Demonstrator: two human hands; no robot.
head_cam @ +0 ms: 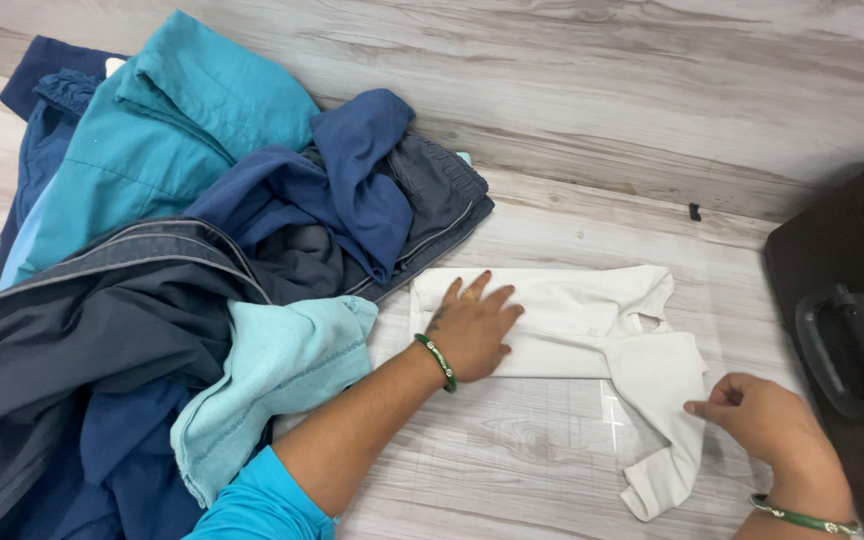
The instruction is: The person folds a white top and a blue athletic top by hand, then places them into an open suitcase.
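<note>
A white garment [572,320] lies partly folded on the wood-look floor, with one sleeve [664,430] trailing toward me. My left hand [474,328] presses flat on the folded body of the garment, fingers spread. My right hand [757,420] pinches the edge of the trailing sleeve with thumb and fingertips. Both wrists wear green bangles.
A large heap of clothes [202,230] in teal, navy, grey and light blue covers the left side. A dark brown suitcase [852,330] with a handle stands at the right edge. Pale plank floor [602,130] stretches behind the white garment.
</note>
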